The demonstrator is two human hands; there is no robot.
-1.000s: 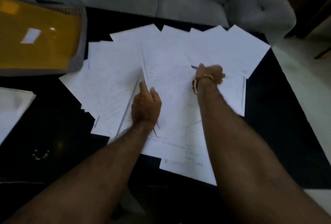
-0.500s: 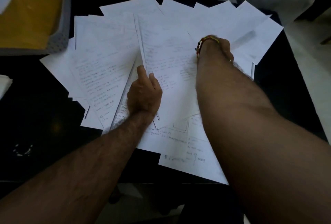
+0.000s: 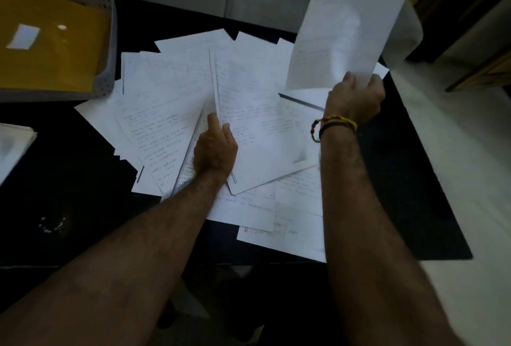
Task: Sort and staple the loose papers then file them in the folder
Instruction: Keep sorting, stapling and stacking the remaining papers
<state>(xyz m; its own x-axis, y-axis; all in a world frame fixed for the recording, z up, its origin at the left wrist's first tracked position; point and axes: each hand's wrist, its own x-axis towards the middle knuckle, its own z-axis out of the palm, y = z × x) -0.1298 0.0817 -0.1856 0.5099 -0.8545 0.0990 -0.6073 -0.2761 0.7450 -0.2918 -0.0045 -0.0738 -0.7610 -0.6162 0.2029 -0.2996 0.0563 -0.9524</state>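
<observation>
The loose papers lie fanned in an overlapping heap across the dark counter, none visibly stapled, so the job looks to be at its sorting stage. The right hand pinches one sheet by its bottom edge and holds it upright above the heap, while the left hand grips the near edge of a thin bundle within the spread. The yellow folder sits in a grey tray at the far left, unopened; stapling and filing are all left, and no stapler is in view.
</observation>
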